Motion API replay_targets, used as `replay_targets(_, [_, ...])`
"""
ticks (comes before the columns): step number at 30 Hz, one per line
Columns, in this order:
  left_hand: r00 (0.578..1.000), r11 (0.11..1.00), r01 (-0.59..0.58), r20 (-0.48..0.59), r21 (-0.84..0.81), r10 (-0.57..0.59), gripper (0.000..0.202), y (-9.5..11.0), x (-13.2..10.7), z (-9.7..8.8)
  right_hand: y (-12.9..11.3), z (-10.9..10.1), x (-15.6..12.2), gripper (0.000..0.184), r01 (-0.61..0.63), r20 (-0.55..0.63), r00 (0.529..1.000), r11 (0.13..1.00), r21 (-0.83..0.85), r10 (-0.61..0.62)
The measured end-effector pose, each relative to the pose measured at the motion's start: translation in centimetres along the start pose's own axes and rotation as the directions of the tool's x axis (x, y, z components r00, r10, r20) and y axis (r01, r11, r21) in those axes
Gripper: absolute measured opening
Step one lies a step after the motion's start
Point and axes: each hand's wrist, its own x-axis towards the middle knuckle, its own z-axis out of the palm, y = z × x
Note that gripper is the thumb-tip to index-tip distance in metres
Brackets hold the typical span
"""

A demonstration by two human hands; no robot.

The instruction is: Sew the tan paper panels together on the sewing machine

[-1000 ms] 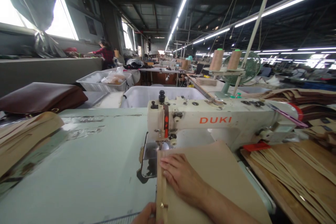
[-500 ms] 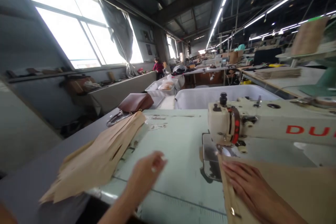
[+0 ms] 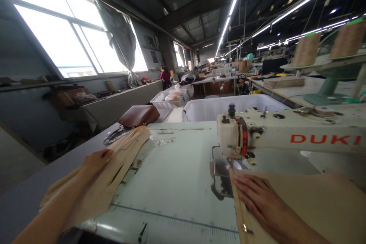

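Note:
My right hand (image 3: 259, 198) lies flat, fingers stretched out, on a beige fabric panel (image 3: 314, 202) with a zipper (image 3: 241, 213) along its left edge. The zipper's metal pull shows near the bottom of the view. The panel's front end reaches under the needle area of a white sewing machine (image 3: 231, 137). On the left, my left hand (image 3: 97, 162) rests on a pile of beige fabric pieces (image 3: 126, 160). Its fingers are curled and appear to pinch the top piece; the fingertips are partly hidden.
Behind the pile sits a brown leather bag (image 3: 138, 115). A ruler strip (image 3: 177, 217) crosses the pale green table (image 3: 185, 167). Beyond the machine are a white bin (image 3: 228, 105) and thread cones (image 3: 305, 49). A person in red (image 3: 165, 76) is far off by the windows.
My left hand has moved left from above the green table onto the fabric pile. My right hand stays on the panel. The view has turned slightly right.

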Motion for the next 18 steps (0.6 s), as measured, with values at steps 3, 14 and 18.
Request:
replay_targets(3, [0.992,0.998,0.068,-0.102,-0.009,-0.069,0.042,0.2,0.8,-2.7,-0.2,-0.4,0.2,0.038,0.011,-0.01,1.0,1.0,0.02,-0.011])
replay_targets(14, [0.815,0.704,-0.4,0.123,-0.587,0.566,0.036,23.6,-13.5,1.4,-2.0,-2.7,1.1,0.037,-0.056,0.055,0.997,0.99,0.128,0.049])
replay_targets(18, [0.535,0.367,-0.284,0.171,-0.886,0.827,0.029,28.7,-20.8,2.2,-2.2,-3.5,1.5,0.034,-0.072,0.117,0.992,0.988,0.139,0.056])
